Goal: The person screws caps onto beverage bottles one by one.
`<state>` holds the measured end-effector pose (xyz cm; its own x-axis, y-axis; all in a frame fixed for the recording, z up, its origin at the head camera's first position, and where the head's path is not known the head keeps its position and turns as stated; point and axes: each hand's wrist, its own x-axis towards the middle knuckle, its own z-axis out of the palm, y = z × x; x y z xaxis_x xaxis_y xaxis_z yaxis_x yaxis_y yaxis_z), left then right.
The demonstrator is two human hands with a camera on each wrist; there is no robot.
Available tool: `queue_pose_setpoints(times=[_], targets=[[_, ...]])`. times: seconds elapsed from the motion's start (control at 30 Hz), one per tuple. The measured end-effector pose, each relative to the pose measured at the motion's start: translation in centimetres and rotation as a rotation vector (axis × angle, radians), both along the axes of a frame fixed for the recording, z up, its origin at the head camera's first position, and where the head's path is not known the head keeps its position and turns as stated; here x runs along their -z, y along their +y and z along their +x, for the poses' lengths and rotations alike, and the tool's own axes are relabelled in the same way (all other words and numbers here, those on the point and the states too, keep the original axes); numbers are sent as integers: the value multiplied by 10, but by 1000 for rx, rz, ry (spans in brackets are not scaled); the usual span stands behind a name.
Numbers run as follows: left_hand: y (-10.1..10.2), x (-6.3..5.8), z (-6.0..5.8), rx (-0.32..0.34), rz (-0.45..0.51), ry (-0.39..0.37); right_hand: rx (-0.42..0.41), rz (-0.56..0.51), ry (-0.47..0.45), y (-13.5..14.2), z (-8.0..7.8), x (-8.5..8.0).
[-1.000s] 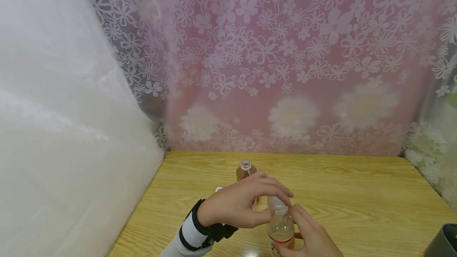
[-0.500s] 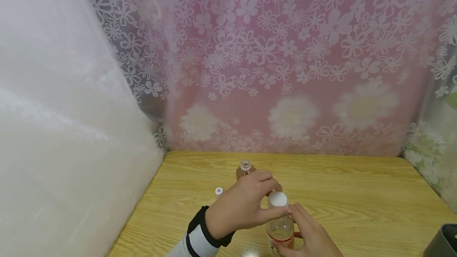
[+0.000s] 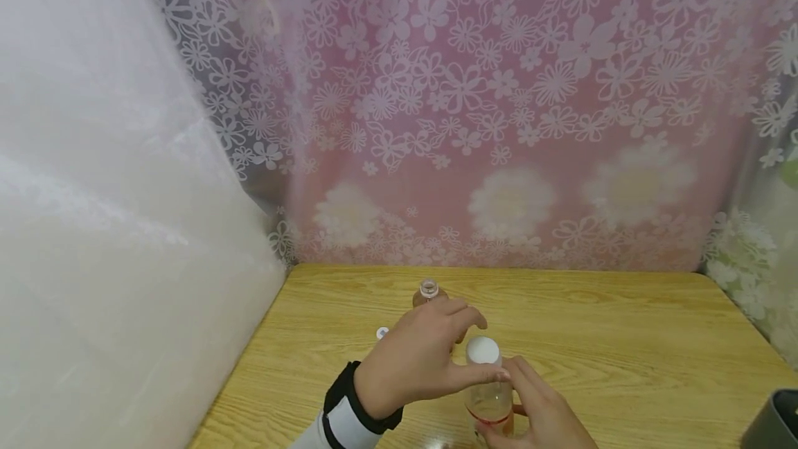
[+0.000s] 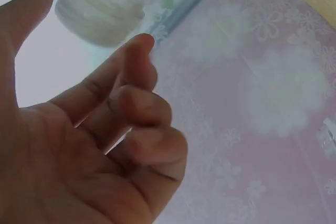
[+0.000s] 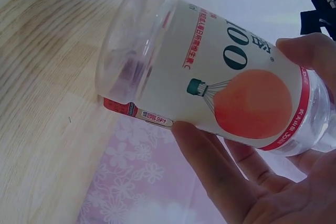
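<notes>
My right hand (image 3: 541, 411) grips a clear plastic bottle (image 3: 489, 400) near the table's front edge. Its label, with an orange fruit and a whisk, faces the right wrist view, where the fingers and thumb (image 5: 310, 53) lie on opposite sides. A white screw cap (image 3: 483, 350) sits on the bottle's mouth. Beside it is my left hand (image 3: 414, 362), its thumb in front of the cap and its fingers lifted off behind. In the left wrist view the ribbed cap (image 4: 97, 11) shows beyond loosely bent fingers, with nothing held between them.
A second bottle (image 3: 429, 291), brownish and uncapped, stands behind my left hand, which hides most of it. A small white cap (image 3: 382, 332) lies on the wooden table (image 3: 611, 338) to its left. A dark container (image 3: 776, 421) stands at the right edge.
My left fingers were over the cap a second ago; they have drawn back to the left and spread from it, uncovering its white top. The right hand and bottle stay put.
</notes>
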<state>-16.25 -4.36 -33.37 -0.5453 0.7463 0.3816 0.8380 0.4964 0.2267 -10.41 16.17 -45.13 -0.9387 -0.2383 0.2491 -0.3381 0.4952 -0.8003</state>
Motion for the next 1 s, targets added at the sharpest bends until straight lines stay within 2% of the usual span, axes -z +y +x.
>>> queue_pose_setpoints(times=[0.07, 0.2, 0.37, 0.5, 0.6, 0.83, 1.0], targets=[[4, 2, 2, -33, 8, 28, 13, 2, 9, 0, 0, 0], [8, 5, 2, -31, 28, 38, 28, 10, 49, -1, 1, 2], [9, 6, 0, 32, 41, 37, 33, 23, 109, 0, 2, 2], [8, 6, -2, 100, 50, -9, 41, 50, 164, 0, 2, 0], [5, 4, -2, 151, 53, -38, 53, 50, 146, 0, 5, -1], [2, 3, -4, 216, 28, -31, 55, 1, 88, -2, 10, -5], [4, 7, -3, 202, 56, -16, 52, -17, 102, -4, 11, -4]])
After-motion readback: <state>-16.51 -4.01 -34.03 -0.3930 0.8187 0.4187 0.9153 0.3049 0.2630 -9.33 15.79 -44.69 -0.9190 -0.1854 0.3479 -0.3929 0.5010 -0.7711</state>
